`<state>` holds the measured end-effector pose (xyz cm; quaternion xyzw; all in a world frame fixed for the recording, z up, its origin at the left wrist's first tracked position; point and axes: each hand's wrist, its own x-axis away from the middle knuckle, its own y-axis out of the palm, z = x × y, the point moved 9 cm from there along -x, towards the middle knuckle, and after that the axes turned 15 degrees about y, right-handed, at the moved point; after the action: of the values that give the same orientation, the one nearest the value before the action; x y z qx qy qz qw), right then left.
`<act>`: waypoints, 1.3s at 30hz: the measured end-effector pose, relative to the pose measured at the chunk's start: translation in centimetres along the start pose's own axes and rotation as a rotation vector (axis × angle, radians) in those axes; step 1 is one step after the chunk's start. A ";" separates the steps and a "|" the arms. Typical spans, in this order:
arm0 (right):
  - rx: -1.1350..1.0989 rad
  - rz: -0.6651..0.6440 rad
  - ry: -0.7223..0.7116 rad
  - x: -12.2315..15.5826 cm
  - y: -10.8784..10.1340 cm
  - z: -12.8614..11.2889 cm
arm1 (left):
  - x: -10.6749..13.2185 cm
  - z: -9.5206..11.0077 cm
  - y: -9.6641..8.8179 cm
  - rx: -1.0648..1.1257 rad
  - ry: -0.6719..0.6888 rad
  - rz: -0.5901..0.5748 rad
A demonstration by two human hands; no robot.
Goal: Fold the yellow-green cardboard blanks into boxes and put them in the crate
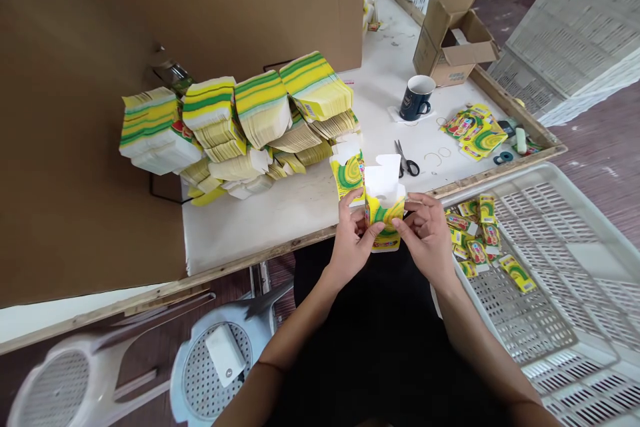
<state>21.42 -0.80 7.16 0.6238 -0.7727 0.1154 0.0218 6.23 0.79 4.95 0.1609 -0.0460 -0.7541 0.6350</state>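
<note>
A yellow and green printed carton (pixel 384 207), its white inner flaps standing up, is held between both hands over the table's front edge. My left hand (pixel 353 233) grips its left side with thumb and fingers. On the carton's right side, my right hand (pixel 425 230) pinches the edge, thumb on the front. Just behind the left fingers, another yellow-green carton blank (pixel 349 173) shows; whether the left hand also holds it I cannot tell. Stacked bundles of flat cartons (pixel 263 107) stand to the left on the white table (pixel 240 227).
Black scissors (pixel 407 161), a dark mug (pixel 417 99) and flat cartons (pixel 475 130) lie on the table, with an open cardboard box (pixel 453 40) behind. A plastic crate (pixel 555 180) at right holds several small cartons (pixel 477 250). Plastic stools (pixel 200 373) stand lower left.
</note>
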 end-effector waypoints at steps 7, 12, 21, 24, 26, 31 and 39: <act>0.040 -0.189 -0.079 -0.2 0.0 -1.3 | 0.0 1.0 0.9 0.141 -0.039 -0.208; 0.152 -0.211 -0.106 -0.3 -0.5 -2.2 | 0.6 0.5 1.6 0.225 -0.083 -0.238; 0.133 -0.045 -0.109 -1.0 -1.6 -1.9 | 0.8 0.4 1.6 0.167 -0.141 -0.336; 0.069 0.038 -0.030 -1.5 -2.9 -1.4 | 0.3 0.4 1.0 0.064 -0.068 -0.319; 0.038 -0.034 0.050 -1.7 -2.8 -1.0 | 0.1 0.4 0.8 -0.006 -0.005 -0.304; 0.247 -0.263 0.111 -1.3 -0.6 -0.9 | 0.2 0.4 1.6 -0.048 0.016 -0.351; 0.528 -0.162 0.066 -1.4 0.0 -0.5 | 0.4 -0.3 1.8 0.062 -0.147 -0.292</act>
<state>21.72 0.65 7.45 0.6634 -0.6624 0.3310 -0.1071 7.95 0.06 5.07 0.1298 -0.0917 -0.8464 0.5082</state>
